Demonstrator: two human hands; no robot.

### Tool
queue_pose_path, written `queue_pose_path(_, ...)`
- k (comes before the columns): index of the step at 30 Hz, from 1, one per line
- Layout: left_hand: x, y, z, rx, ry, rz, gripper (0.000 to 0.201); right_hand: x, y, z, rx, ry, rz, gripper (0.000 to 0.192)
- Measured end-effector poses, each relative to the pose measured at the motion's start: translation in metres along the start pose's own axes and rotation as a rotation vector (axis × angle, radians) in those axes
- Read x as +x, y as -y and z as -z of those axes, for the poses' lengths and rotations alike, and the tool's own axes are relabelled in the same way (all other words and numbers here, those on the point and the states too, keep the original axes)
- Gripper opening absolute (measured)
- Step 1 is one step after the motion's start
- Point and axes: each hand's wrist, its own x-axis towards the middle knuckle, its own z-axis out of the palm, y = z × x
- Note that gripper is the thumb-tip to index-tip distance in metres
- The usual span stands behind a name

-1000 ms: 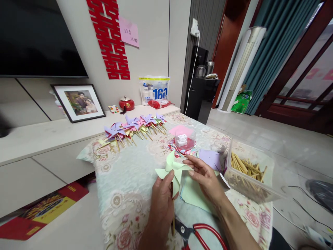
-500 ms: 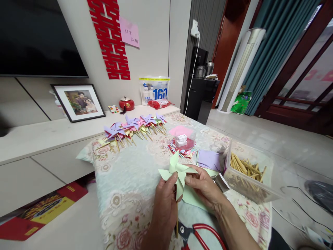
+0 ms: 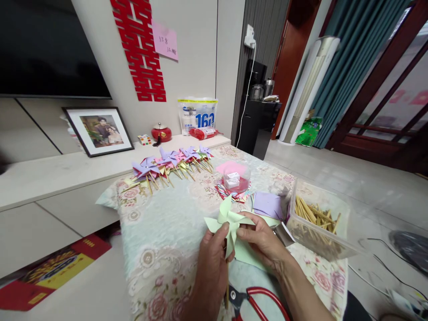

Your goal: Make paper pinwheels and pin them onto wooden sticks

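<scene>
**The pinwheel (image 3: 230, 219) sat in a double pinch**

From my end of the head feed, I saw the green pinwheel held up over the table (image 3: 160, 218), between its left and right edges; the near edge lay out of view. The left hand (image 3: 212, 256) had a narrow grip, its thumb pressed on the paper close to the centre and its fingers curled behind. The right hand (image 3: 259, 238) held the right blade (image 3: 243, 217) between thumb and fingers. The stick (image 3: 227, 276) hung below the left hand, its lower end near the shears (image 3: 237, 297); whether the 2 touched, I could not tell.

I took the step in hand to be shaping the 4 blades. To do that well, I reckoned the left thumb needed to be firm enough to steady the centre, yet light enough not to flatten the curls. The right fingers wanted only a soft pinch, easing the blade into a curve rather than creasing it, since paper would probably mark easily. I also wanted the stick clear of the shears.

The green sheets (image 3: 249, 257) lay below the right hand, and the purple sheets (image 3: 267, 205) lay beyond, near the tub (image 3: 317, 240) of loose sticks (image 3: 316, 214) at the table's right edge. More pinwheels (image 3: 170, 158) lined the far edge, toward the far-left corner.
</scene>
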Motion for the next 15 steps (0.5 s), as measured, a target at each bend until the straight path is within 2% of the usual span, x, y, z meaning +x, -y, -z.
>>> queue_pose_path(4,0.001,-0.001,0.0,0.033,-0.06,-0.022,0.046,0.001,0.004,0.0,-0.022,-0.057,0.0,0.045)
queue_pose_path(7,0.001,-0.004,-0.001,0.071,-0.102,-0.097,0.036,0.004,0.005,0.006,-0.092,-0.202,0.076,0.044)
queue_pose_path(10,-0.003,-0.012,-0.005,0.141,-0.164,-0.252,0.021,0.004,0.004,0.01,-0.25,-0.364,0.27,0.032)
queue_pose_path(12,-0.006,-0.017,-0.008,0.175,-0.198,-0.336,0.018,0.001,0.003,0.006,-0.467,-0.415,0.444,0.021)
queue_pose_path(15,-0.007,-0.023,-0.01,0.214,-0.234,-0.415,0.014,-0.006,0.0,-0.009,-0.868,-0.341,0.657,0.007)
